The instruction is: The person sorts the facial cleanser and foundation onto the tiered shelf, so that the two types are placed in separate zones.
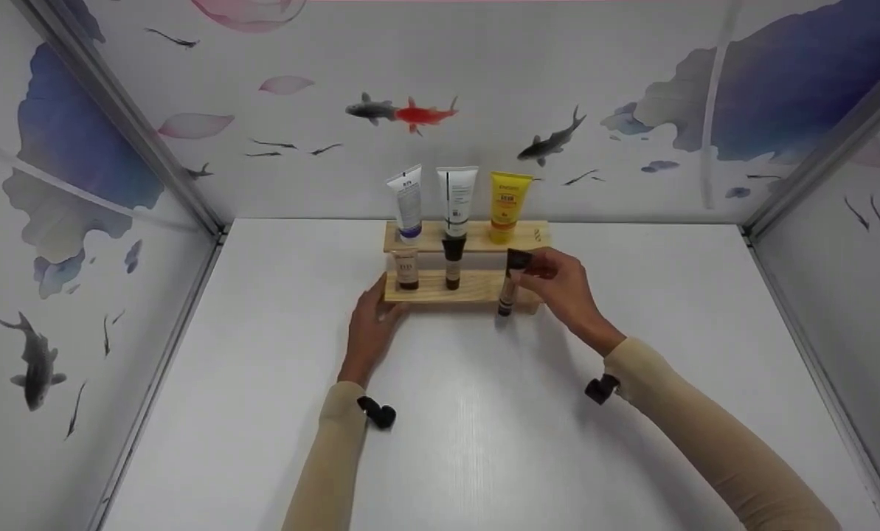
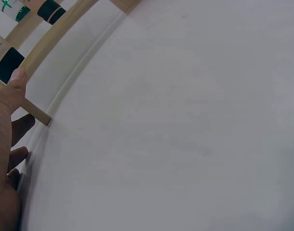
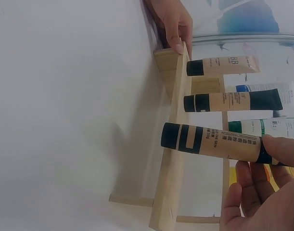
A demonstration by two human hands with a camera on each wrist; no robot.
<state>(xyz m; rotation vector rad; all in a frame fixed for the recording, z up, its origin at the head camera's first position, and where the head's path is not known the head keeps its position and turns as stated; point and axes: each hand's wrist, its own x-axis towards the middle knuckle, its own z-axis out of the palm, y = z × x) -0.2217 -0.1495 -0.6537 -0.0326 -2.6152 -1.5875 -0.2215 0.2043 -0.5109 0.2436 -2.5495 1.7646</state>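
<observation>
A two-tier wooden rack (image 1: 480, 286) stands against the back wall. My right hand (image 1: 569, 289) pinches a beige tube with black ends (image 3: 216, 142) between thumb and fingers at its flat top end. The tube hangs cap down, just in front of the right part of the lower shelf. At the rack's left end, my left hand (image 1: 369, 324) grips the lower tier, thumb on its front edge. On that shelf stand a small beige BB tube (image 1: 406, 271) and a slim tube with black ends (image 1: 452, 267).
Upstairs on the rear tier are a white tube with a purple-blue cap (image 1: 409, 203), a white tube with a dark stripe (image 1: 457, 198) and a yellow tube (image 1: 508, 203). White table (image 1: 454, 442) spreads in front, with printed panels (image 1: 484, 74) on three sides.
</observation>
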